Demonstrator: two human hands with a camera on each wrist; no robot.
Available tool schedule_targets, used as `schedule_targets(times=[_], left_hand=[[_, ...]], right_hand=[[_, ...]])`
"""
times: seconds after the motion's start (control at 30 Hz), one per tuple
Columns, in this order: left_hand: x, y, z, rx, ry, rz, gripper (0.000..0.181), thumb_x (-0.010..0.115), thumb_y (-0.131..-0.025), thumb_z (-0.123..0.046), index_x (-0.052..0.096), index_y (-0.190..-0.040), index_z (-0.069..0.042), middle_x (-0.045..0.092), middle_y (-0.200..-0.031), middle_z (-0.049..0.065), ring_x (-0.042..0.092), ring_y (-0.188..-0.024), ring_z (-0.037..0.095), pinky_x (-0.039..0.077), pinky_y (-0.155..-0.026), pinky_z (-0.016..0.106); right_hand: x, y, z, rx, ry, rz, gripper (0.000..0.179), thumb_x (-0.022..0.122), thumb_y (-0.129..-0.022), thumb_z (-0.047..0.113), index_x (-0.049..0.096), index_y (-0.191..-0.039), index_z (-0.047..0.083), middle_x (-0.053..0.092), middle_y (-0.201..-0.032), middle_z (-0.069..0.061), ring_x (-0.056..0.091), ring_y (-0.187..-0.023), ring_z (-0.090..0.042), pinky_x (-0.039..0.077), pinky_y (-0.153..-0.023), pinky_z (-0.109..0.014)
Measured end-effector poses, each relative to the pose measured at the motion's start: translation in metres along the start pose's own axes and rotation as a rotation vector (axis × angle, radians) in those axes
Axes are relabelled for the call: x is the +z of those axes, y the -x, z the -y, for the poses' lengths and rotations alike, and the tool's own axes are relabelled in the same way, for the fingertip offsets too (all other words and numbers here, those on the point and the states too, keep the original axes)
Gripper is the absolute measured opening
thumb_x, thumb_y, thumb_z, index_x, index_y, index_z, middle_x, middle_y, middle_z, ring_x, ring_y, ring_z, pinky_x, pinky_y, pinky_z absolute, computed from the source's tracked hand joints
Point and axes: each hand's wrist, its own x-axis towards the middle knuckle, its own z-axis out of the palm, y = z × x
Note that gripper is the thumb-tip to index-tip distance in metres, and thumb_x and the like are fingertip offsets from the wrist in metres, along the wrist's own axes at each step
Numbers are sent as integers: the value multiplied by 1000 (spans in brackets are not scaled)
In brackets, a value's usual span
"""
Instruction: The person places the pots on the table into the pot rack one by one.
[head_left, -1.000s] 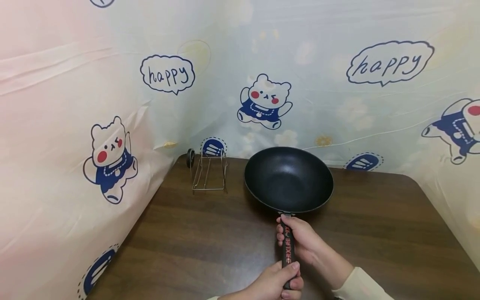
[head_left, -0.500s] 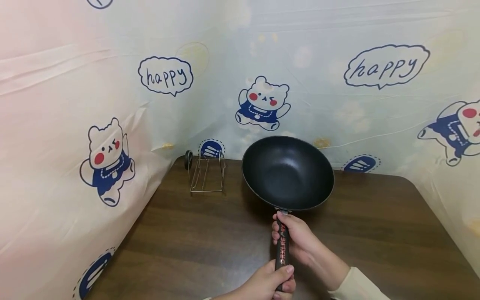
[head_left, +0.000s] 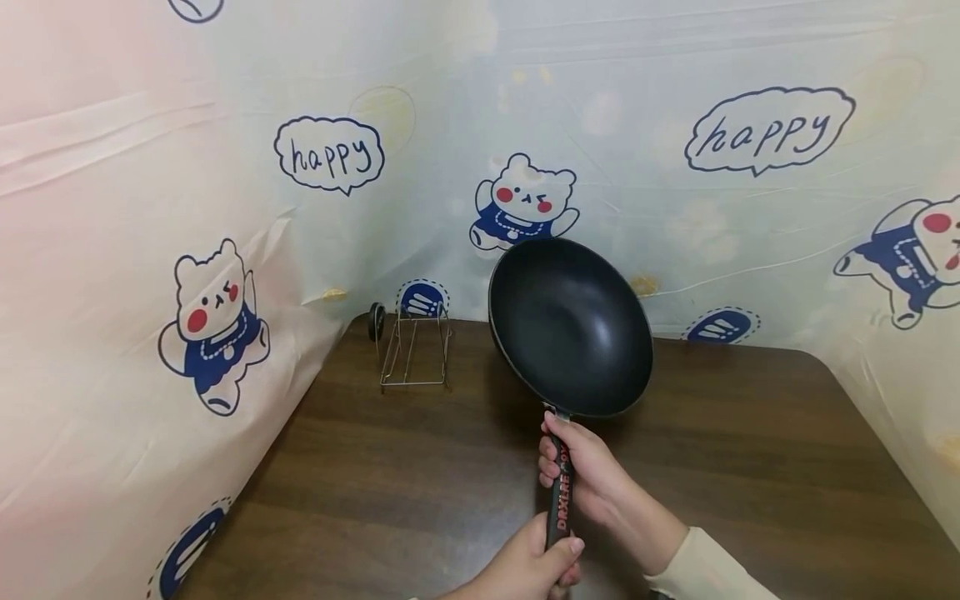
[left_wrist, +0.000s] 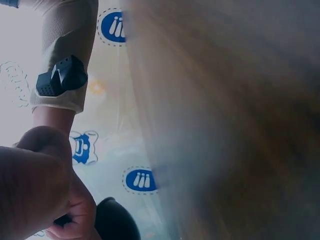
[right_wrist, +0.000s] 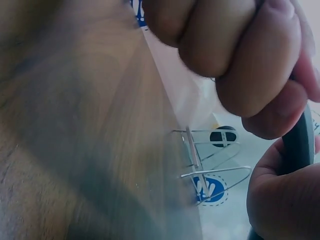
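A black wok point(head_left: 573, 325) is held over the table, tilted so that its hollow inside faces me and its far rim stands high against the cloth. My right hand point(head_left: 592, 471) grips the upper part of its black handle point(head_left: 560, 508), just below the bowl. Lower down, my left hand point(head_left: 525, 557) holds the handle's end, thumb laid along it. Red lettering runs between the two hands. In the right wrist view, curled fingers point(right_wrist: 260, 65) wrap the dark handle point(right_wrist: 298, 142). The left wrist view catches only an edge of the wok point(left_wrist: 117, 222) beyond the hands.
A small wire rack point(head_left: 415, 354) with a round black piece point(head_left: 377, 322) at its side stands at the table's back left. Printed cloth point(head_left: 420, 208) hangs around the back and sides of the brown wooden table point(head_left: 750, 450).
The wok has come up and tipped further toward me, its far rim rising and its bowl leaning to one side. Both hands keep their grip and have shifted slightly up and left.
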Motion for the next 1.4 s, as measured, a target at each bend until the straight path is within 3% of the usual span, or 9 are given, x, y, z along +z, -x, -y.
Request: schedule_targets(times=[0.17,0.43,0.7,0.9,1.13,1.4], left_hand=[[-4,1,-2,-23,-216,-84,20,58,-101,-24,49,-95,-7,52,-66,-3,41,-53,9,33,-48,22],[-11,4,-5,63,-512,-121,18,60,-99,-20,48,-92,-9,48,-65,-8,41,-52,4,33,-49,21],[-16,7,-7,88,-753,-182,18,62,-99,-21,50,-99,-8,46,-73,-7,43,-57,5,39,-52,24],[-15,9,-8,118,-902,-249,20,62,-98,-22,49,-94,-8,45,-67,-8,41,-51,4,38,-45,24],[-7,12,-11,92,-1066,-359,23,62,-97,-26,50,-97,-6,44,-62,-7,40,-46,7,36,-42,26],[-1,17,-11,186,-1282,-454,28,62,-98,-28,53,-105,-2,41,-59,-8,35,-42,4,31,-38,22]], right_hand=[[5,-1,-1,19,-39,5,24,55,-102,32,47,-94,11,41,-61,3,37,-48,-11,38,-50,-24],[10,-3,-3,68,-123,9,24,55,-99,32,44,-88,13,39,-58,4,35,-45,-10,36,-47,-23],[10,-9,-5,101,-161,61,26,52,-97,33,43,-79,17,37,-53,6,35,-41,-8,36,-45,-22],[12,-12,-3,102,-159,89,31,52,-98,36,42,-74,18,36,-51,6,35,-40,-8,35,-43,-22],[16,-13,-1,123,-178,133,37,55,-96,38,41,-68,19,36,-48,7,34,-37,-7,34,-40,-21],[17,-17,-1,138,-217,236,37,47,-97,36,39,-66,18,35,-48,8,35,-37,-6,35,-40,-20]])
